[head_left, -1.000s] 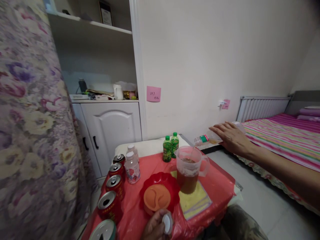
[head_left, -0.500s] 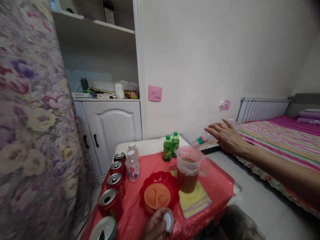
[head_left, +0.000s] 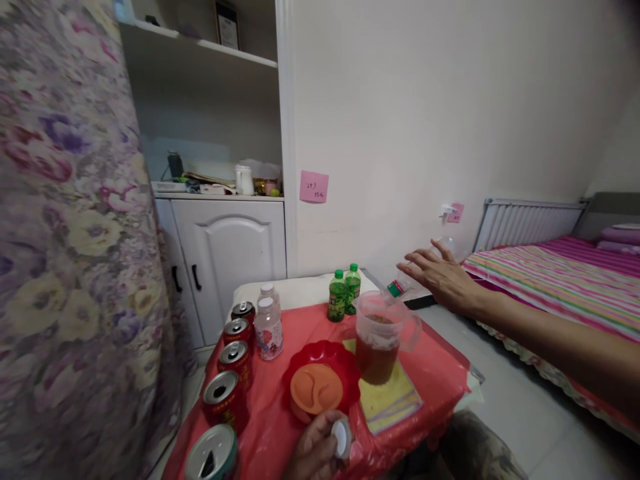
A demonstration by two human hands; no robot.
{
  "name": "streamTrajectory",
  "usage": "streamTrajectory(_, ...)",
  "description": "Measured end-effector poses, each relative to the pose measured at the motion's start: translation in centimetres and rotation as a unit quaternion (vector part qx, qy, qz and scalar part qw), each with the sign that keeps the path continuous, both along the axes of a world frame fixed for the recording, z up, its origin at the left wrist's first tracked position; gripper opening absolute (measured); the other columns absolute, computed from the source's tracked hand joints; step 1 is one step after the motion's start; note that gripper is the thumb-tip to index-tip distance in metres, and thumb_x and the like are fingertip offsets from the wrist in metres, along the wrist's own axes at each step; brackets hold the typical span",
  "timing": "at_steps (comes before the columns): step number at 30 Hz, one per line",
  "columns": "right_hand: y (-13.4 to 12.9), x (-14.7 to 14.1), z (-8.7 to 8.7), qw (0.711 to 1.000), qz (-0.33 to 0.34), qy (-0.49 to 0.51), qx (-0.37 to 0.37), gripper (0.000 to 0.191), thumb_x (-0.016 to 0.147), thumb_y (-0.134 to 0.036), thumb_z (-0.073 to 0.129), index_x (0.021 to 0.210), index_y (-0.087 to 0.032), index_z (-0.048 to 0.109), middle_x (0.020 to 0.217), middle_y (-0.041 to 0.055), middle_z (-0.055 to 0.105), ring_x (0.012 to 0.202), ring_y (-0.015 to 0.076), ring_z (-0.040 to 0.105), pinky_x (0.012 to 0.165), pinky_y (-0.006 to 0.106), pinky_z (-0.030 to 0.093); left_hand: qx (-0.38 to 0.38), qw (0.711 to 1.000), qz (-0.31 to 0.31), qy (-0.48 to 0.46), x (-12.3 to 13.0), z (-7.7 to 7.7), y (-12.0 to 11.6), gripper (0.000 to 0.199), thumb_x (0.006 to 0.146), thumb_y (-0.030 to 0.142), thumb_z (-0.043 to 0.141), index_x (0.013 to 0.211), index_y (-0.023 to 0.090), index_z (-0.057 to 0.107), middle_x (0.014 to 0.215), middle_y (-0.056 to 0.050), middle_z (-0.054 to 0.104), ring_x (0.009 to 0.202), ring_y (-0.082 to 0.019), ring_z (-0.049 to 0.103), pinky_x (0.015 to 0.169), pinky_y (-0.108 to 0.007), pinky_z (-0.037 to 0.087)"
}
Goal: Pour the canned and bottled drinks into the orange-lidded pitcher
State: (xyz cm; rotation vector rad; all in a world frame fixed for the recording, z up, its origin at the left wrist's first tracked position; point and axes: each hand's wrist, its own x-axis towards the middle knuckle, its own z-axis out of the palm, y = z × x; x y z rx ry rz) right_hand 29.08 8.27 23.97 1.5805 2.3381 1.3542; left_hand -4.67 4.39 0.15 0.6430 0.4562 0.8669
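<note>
My right hand (head_left: pixel 440 275) is closed around a clear plastic bottle (head_left: pixel 396 288) with a green and red label. The bottle is tipped so that its neck points down over the rim of a clear pitcher (head_left: pixel 376 360). Brown liquid with pale foam above it fills part of the pitcher, which stands on a yellow cloth (head_left: pixel 395 403). Low at the front, my left hand (head_left: pixel 311 448) pinches a round white cap (head_left: pixel 341 439). Just beyond that hand, an orange round container (head_left: pixel 316 388) sits in a red scalloped dish (head_left: pixel 320 351).
Several drink cans (head_left: pixel 225 397) line the left side of the red-covered table (head_left: pixel 270 433). Two clear bottles with white caps (head_left: pixel 269 330) stand beside them. Two green bottles (head_left: pixel 337 297) are behind the pitcher. A bed (head_left: pixel 560 267) is at right, a floral curtain (head_left: pixel 75 233) at left.
My right hand has shifted slightly left, with the bottle tipped more steeply over the pitcher. My left hand still holds the cap. The camera view has shifted a little.
</note>
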Motion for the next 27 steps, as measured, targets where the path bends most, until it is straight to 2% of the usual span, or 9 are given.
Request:
streamTrajectory(6,0.2,-0.6,0.0,0.999,0.012,-0.040,0.015,0.046,0.097,-0.006,0.039,0.135,-0.023,0.057,0.132,0.0127,0.068,0.120,0.0293,0.060,0.117,0.057,0.021,0.003,1.000,-0.007,-0.013,0.1,-0.2,0.0,0.038,0.064,0.032,0.095,0.095,0.018,0.079,0.085,-0.005,0.072,0.075,-0.014,0.063,0.070,-0.023,0.046)
streamTrajectory(13,0.1,-0.8,-0.1,0.998,0.039,-0.056,0.014,0.045,0.097,-0.008,0.040,0.135,-0.023,0.058,0.132,0.0130,0.069,0.120,0.0292,0.061,0.117,0.058,0.022,0.001,1.000,-0.010,-0.007,0.2,-0.3,-0.1,0.039,0.063,0.031,0.096,0.095,0.018,0.078,0.086,-0.006,0.073,0.076,-0.015,0.063,0.071,-0.024,0.046)
streamTrajectory(17,0.0,-0.3,-0.7,0.999,0.022,-0.041,0.020,0.049,0.095,-0.004,0.039,0.138,-0.022,0.055,0.134,0.0139,0.067,0.125,0.0308,0.058,0.116,0.060,0.023,0.012,1.000,-0.007,-0.010,0.2,-0.4,-0.2,0.039,0.063,0.032,0.095,0.095,0.018,0.078,0.088,-0.006,0.073,0.075,-0.014,0.063,0.070,-0.024,0.046)
streamTrajectory(21,-0.2,0.2,-1.4,0.999,0.021,-0.047,-0.009,0.049,0.093,-0.002,0.042,0.134,-0.022,0.058,0.131,0.0147,0.068,0.124,0.0303,0.060,0.116,0.061,0.024,0.017,1.000,-0.014,-0.015,0.3,-0.3,-0.2,0.039,0.064,0.033,0.095,0.095,0.018,0.078,0.086,-0.005,0.072,0.075,-0.014,0.062,0.070,-0.025,0.045)
streamTrajectory(27,0.3,1.0,-2.1,0.999,0.016,-0.031,0.013,0.049,0.093,-0.002,0.042,0.135,-0.023,0.056,0.133,0.0139,0.068,0.127,0.0300,0.059,0.116,0.062,0.028,0.013,1.000,-0.009,-0.019,0.4,0.1,-0.2,0.038,0.064,0.032,0.095,0.095,0.018,0.079,0.083,-0.004,0.071,0.073,-0.014,0.062,0.070,-0.025,0.045)
